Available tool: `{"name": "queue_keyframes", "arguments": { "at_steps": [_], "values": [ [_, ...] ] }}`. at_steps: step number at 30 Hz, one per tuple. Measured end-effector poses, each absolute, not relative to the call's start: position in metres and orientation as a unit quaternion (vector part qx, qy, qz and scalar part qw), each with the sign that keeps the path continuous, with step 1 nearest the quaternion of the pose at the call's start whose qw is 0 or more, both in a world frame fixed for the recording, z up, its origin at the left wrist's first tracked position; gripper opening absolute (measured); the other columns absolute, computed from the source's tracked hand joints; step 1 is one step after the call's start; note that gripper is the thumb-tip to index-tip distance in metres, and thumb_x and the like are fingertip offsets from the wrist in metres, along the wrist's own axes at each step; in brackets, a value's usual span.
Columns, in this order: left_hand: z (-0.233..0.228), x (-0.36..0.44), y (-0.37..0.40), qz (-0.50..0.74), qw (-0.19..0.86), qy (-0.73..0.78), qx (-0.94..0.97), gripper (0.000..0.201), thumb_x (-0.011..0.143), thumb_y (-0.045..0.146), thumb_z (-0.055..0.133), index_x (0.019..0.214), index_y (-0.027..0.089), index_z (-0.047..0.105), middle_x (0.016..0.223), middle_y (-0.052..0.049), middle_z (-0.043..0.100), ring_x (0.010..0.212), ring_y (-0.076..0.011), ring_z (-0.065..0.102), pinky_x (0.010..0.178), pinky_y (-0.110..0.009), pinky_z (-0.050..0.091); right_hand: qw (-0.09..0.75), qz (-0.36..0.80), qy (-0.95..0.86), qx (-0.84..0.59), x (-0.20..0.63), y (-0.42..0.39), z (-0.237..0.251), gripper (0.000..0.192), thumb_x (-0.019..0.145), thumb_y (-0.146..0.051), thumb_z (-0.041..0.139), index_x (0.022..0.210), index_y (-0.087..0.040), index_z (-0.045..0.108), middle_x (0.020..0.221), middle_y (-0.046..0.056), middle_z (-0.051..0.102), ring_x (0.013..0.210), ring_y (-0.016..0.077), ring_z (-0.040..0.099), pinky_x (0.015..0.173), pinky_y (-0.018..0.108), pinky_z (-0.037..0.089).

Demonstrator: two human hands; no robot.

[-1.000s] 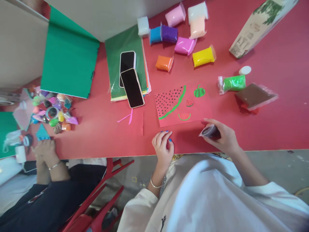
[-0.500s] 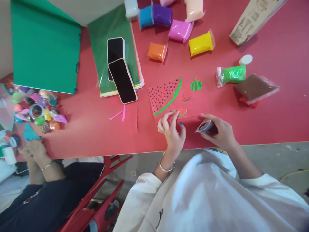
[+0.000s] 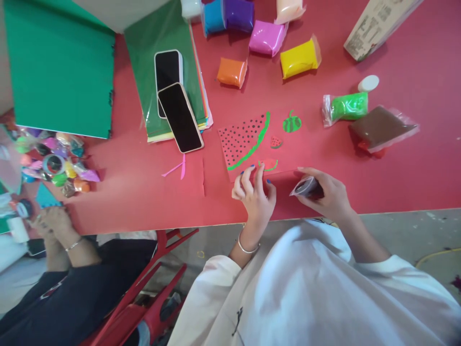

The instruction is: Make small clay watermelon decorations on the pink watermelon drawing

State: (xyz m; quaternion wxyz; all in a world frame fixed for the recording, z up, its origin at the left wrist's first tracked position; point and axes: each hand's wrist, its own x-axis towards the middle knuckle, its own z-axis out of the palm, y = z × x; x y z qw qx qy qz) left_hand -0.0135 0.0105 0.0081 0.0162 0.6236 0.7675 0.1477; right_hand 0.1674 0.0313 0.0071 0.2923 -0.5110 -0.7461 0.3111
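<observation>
My left hand (image 3: 255, 194) rests at the lower edge of a red sheet of paper (image 3: 236, 174), its fingers apart and slightly bent, holding nothing. Its fingertips are beside a small watermelon slice (image 3: 268, 165) with a green rind. On the same sheet are a large dotted watermelon wedge (image 3: 242, 139), a tiny slice (image 3: 276, 142) and a striped green watermelon (image 3: 292, 123). To the right, near the table's front edge, my right hand (image 3: 329, 194) is closed around a clear packet of black clay (image 3: 309, 186), whose end points left.
Packets of orange (image 3: 231, 72), yellow (image 3: 300, 58), green (image 3: 348, 106) and brown clay (image 3: 382, 127) lie on the red table (image 3: 406, 182). Two phones (image 3: 181, 117) sit on a stack of coloured paper (image 3: 139, 79). At the left, another person's hands (image 3: 55, 223) are near a heap of clay packets (image 3: 59, 180).
The camera view has shifted slightly. Both hands keep nearly the same pose, the right one still around the black clay packet.
</observation>
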Motion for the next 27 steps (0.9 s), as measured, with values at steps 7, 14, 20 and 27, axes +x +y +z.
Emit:
{"name": "queue_keyframes", "arguments": {
  "at_steps": [7,14,20,27],
  "values": [
    [0.0038,-0.0138,0.0109,0.143,0.017,0.768,0.624,0.046,0.079,0.019,0.057,0.124,0.028,0.060,0.127,-0.007,0.057,0.118,-0.0306,0.041,0.096,-0.046,0.028,0.289,0.310,-0.745,-0.516,0.1669,0.0306,0.0082,0.049,0.079,-0.029,0.067,0.125,-0.025,0.051,0.105,0.003,0.070,0.088,0.0188,0.069,0.079,0.029,0.055],
    [0.0070,-0.0144,0.0105,0.139,0.017,0.769,0.624,0.047,0.080,0.021,0.056,0.127,0.026,0.057,0.125,-0.008,0.059,0.117,-0.0301,0.043,0.095,-0.045,0.028,0.289,0.312,-0.744,-0.515,0.1667,0.0310,0.0083,0.049,0.080,-0.031,0.067,0.125,-0.025,0.051,0.103,0.004,0.071,0.086,0.0196,0.069,0.077,0.030,0.055],
    [0.0088,-0.0179,0.0118,0.126,-0.001,0.767,0.629,0.042,0.081,0.023,0.055,0.122,0.026,0.060,0.125,-0.008,0.060,0.116,-0.0295,0.044,0.096,-0.045,0.028,0.292,0.313,-0.743,-0.515,0.1666,0.0312,0.0077,0.049,0.079,-0.030,0.067,0.125,-0.025,0.051,0.105,0.004,0.070,0.089,0.0198,0.069,0.079,0.030,0.055],
    [0.0050,-0.0183,0.0130,0.092,0.001,0.757,0.646,0.043,0.083,0.026,0.055,0.126,0.032,0.058,0.129,-0.006,0.059,0.118,-0.0299,0.045,0.093,-0.044,0.030,0.297,0.321,-0.741,-0.509,0.1669,0.0312,0.0074,0.051,0.079,-0.029,0.068,0.126,-0.026,0.050,0.106,0.004,0.070,0.091,0.0200,0.069,0.081,0.031,0.055]
  ]
}}
